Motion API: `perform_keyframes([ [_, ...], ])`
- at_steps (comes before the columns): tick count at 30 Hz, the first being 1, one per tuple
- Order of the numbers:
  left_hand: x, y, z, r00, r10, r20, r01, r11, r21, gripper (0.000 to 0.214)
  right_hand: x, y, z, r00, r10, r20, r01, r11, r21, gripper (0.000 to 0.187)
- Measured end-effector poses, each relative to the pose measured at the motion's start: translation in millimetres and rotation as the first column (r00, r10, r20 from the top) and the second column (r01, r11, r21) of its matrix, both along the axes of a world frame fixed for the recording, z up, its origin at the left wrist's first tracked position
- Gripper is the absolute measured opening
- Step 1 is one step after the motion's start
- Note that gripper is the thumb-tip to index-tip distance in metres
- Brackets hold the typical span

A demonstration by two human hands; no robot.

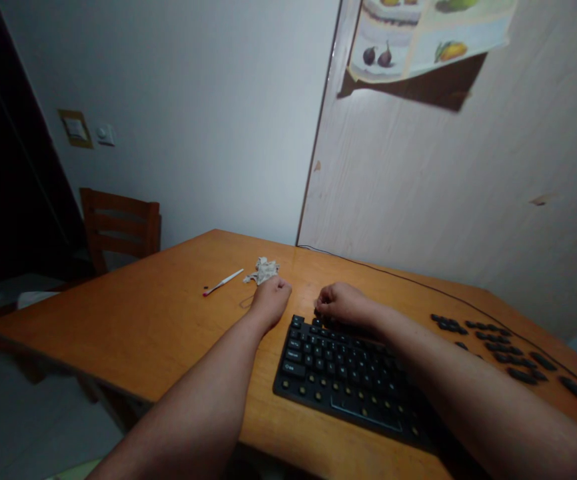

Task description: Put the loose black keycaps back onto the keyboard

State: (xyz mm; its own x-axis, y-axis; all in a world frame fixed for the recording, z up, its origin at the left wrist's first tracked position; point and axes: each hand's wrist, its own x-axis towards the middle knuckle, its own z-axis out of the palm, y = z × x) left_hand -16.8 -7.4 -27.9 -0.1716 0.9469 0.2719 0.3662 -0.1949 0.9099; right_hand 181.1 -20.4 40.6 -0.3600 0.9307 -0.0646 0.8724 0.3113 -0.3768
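Note:
A black keyboard [341, 373] lies on the orange wooden table [143, 320], several keys gone so the switches show. My right hand [341, 303] rests at its far left corner, fingers curled down onto a key; what they pinch is hidden. My left hand [271, 300] lies on the table left of the keyboard as a loose fist, touching a crumpled whitish cloth [262, 270]. Loose black keycaps [498, 343] lie in rows on the table to the right.
A thin white tool with a dark tip [222, 283] lies left of the cloth. A black cable [418, 280] runs along the table's far edge by the wall. A wooden chair [118, 227] stands at the far left.

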Motion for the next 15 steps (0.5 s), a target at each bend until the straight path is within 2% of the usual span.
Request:
perform_keyframes([
  [10, 0.9, -4.7, 5.5, 0.996, 0.014, -0.090, -0.017, 0.999, -0.032, 0.017, 7.5, 12.2, -5.3, 0.999, -0.014, -0.038, 0.014, 1.000, -0.011, 0.011],
  [15, 0.8, -5.1, 6.4, 0.994, 0.014, -0.107, -0.017, 1.000, -0.024, 0.016, 6.0, 13.8, -5.4, 0.996, 0.027, -0.080, -0.032, 0.998, -0.054, 0.008],
])
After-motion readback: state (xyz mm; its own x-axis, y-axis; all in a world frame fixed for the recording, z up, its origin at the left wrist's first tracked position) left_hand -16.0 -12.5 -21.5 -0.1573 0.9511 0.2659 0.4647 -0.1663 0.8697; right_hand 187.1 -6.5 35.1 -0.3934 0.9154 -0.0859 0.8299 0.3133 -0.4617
